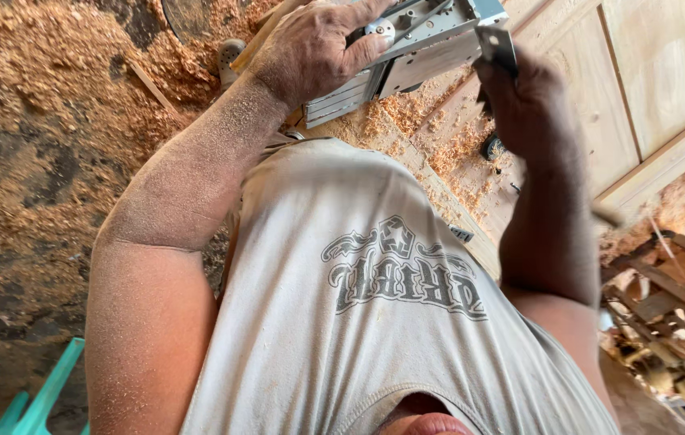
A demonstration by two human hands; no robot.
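Up at twelve o'clock in my view, the left hand [314, 50] clamps over a grey metal power planer with a ribbed flat sole [407, 44], its fingers curled around the body and the thumb pressed against the side near a small round white knob [380, 29]. At about one o'clock, the right hand [529, 105] is in shadow and blurred; its fingers seem closed around a small flat piece of grey metal [496, 44] that sticks up just beside the planer's end, but I cannot tell exactly how they pinch it. Both forearms are dusted with fine sawdust. Beneath the planer, running from twelve towards three o'clock, lies a pale wooden panelled board with raised frame strips [648, 89], and curly wood shavings [439, 137] are scattered on it close to the tool. Filling the centre towards six o'clock, a dusty light grey sleeveless shirt with a dark printed design [358, 322] takes up most of what I see. Over at nine o'clock the ground is a thick carpet of orange-brown sawdust [36, 121]. Down at seven o'clock a teal plastic frame [44, 395] pokes in, and at four o'clock sits a jumble of reddish wooden pieces [672, 306].
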